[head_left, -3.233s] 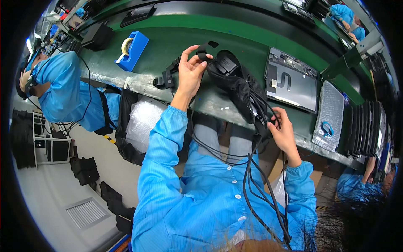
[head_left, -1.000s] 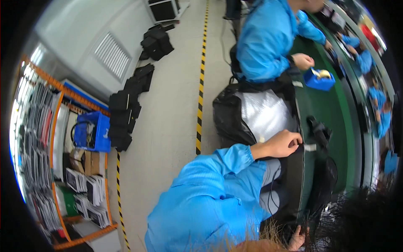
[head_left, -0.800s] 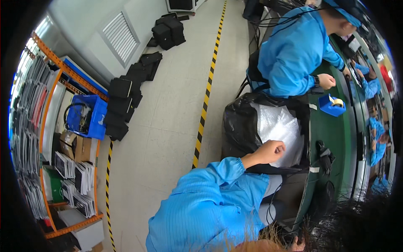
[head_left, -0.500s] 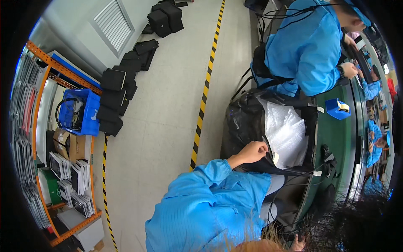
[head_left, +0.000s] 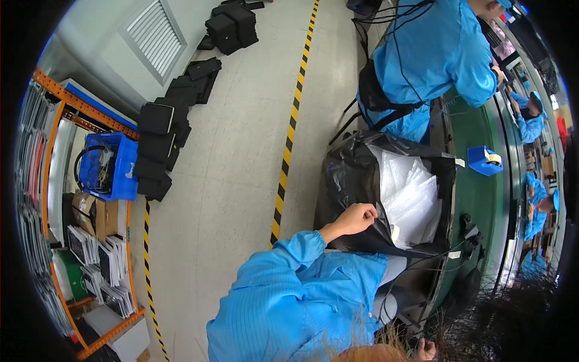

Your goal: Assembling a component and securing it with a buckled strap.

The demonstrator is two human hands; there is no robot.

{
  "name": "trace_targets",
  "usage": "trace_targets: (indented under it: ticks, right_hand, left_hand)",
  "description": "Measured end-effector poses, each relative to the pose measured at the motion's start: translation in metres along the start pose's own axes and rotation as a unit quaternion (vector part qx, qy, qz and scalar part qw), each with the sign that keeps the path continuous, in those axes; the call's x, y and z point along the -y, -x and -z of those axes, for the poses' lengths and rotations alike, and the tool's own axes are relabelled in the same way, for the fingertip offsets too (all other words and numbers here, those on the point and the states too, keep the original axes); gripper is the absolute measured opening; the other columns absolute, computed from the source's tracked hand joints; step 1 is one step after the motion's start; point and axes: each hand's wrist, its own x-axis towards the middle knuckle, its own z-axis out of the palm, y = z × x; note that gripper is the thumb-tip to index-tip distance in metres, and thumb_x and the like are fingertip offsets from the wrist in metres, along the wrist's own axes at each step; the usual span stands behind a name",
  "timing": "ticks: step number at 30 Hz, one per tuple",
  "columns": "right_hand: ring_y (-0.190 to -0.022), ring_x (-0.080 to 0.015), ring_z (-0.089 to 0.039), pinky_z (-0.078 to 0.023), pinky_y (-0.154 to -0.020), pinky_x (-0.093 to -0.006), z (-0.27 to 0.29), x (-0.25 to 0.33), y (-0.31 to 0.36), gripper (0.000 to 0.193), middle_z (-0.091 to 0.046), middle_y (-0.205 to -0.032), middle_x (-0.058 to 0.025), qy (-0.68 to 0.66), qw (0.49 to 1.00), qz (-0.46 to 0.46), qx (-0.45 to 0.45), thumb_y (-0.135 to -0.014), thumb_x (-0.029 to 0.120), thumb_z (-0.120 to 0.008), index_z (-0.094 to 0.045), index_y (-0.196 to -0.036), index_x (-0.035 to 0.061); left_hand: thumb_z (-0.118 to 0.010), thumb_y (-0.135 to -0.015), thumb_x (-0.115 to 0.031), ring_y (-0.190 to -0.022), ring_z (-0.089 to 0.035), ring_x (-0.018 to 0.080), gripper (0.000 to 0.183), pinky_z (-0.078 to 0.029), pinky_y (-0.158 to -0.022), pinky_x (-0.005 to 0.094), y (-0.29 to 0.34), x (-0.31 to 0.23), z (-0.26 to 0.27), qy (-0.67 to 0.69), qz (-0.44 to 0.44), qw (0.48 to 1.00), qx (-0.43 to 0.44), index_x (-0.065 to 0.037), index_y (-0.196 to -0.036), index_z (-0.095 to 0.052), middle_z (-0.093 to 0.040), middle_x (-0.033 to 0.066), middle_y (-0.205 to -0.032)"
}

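Your left hand [head_left: 351,219] is curled, its fingertips together at the rim of the black bag [head_left: 350,181]; you look to be touching the plastic, but I cannot tell whether you pinch it. Your right hand [head_left: 426,349] shows only in part at the lower edge, behind hair, so its grip cannot be told. The bag stands gaping just beyond your knees, beside the worktop, with clear bubble-wrap sheets [head_left: 405,193] fanned and overlapping inside. On the green worktop [head_left: 476,199] to its right sit a blue tape dispenser [head_left: 480,158] with a pale roll and, nearer you, a black strapped item [head_left: 470,230]. Past the bag, a co-worker in blue [head_left: 431,57] sits at the same worktop. Across the floor [head_left: 223,151], striped tape [head_left: 284,166] runs lengthwise, and black cases [head_left: 155,145] lie by the wall. At far left, orange-framed shelving [head_left: 86,108] holds a blue crate [head_left: 128,170] of cables, a cardboard box [head_left: 108,218] and upright thin panels.
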Motion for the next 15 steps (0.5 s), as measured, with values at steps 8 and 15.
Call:
trace_targets:
  ticks: [8, 15]
  right_hand:
    - [-0.116, -0.0261, -0.063, -0.052, -0.101, -0.0368, -0.007, -0.003, 0.007, 0.042, -0.067, -0.129, -0.0137, -0.005, 1.0, -0.027, -0.004, -0.104, 0.022, -0.061, -0.056, -0.138, -0.0006]
    - [-0.114, -0.0258, -0.064, -0.052, -0.1, -0.0365, -0.018, 0.001, 0.0, 0.04, -0.067, -0.128, -0.0137, -0.006, 0.999, -0.044, 0.005, -0.104, 0.022, -0.061, -0.057, -0.137, -0.0006]
  left_hand:
    - [-0.062, -0.092, -0.001, -0.09, -0.07, 0.0152, 0.022, -0.055, -0.077, 0.0311, -0.123, -0.027, 0.045, 0.004, -0.129, 0.969, -0.208, -0.001, -0.112, -0.068, -0.073, 0.0093, -0.102]
    - [-0.063, -0.084, -0.012, -0.15, -0.027, 0.0471, 0.081, -0.024, -0.126, 0.0466, -0.317, -0.009, 0.125, -0.118, -0.096, 0.926, -0.346, 0.013, -0.153, -0.028, -0.026, 0.0358, -0.16]
